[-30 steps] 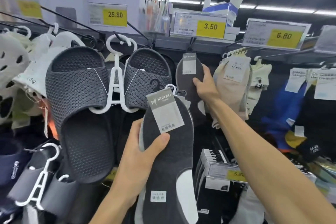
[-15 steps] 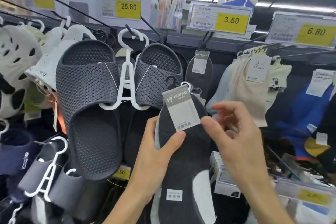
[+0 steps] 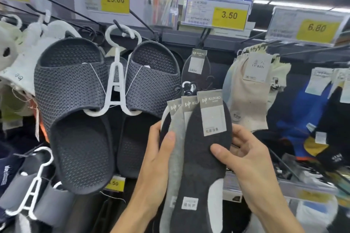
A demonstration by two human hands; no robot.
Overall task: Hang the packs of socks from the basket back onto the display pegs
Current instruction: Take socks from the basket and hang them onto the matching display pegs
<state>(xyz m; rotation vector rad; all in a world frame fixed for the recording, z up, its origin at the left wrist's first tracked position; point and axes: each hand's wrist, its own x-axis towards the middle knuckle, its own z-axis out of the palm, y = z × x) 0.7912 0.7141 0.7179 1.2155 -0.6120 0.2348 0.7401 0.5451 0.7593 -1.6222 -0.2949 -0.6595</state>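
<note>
I hold a fanned bunch of three sock packs in front of the display. The front one is a dark grey sock pack (image 3: pixel 202 157) with a grey KUNAO label; a light grey pack (image 3: pixel 177 149) shows behind it. My left hand (image 3: pixel 161 159) grips the bunch from the left, thumb across the light grey pack. My right hand (image 3: pixel 244 157) pinches the dark front pack from the right, thumb on its face. Their small hooks (image 3: pixel 187 88) stick up above the labels. One dark sock pack (image 3: pixel 197 66) hangs on the peg (image 3: pixel 203 38) under the 3.50 price tag (image 3: pixel 216 14).
Dark mesh slippers (image 3: pixel 75 100) on a white hanger (image 3: pixel 115 73) hang left of the socks. Beige sock packs (image 3: pixel 251 89) hang on the right under the 6.80 tag (image 3: pixel 310 26), with blue and black socks (image 3: pixel 310 111) further right. Long black pegs (image 3: pixel 62 8) jut out at upper left.
My right hand left the hanging pack on the peg, came down and took hold of the front pack. The bunch now fans out into three packs.
</note>
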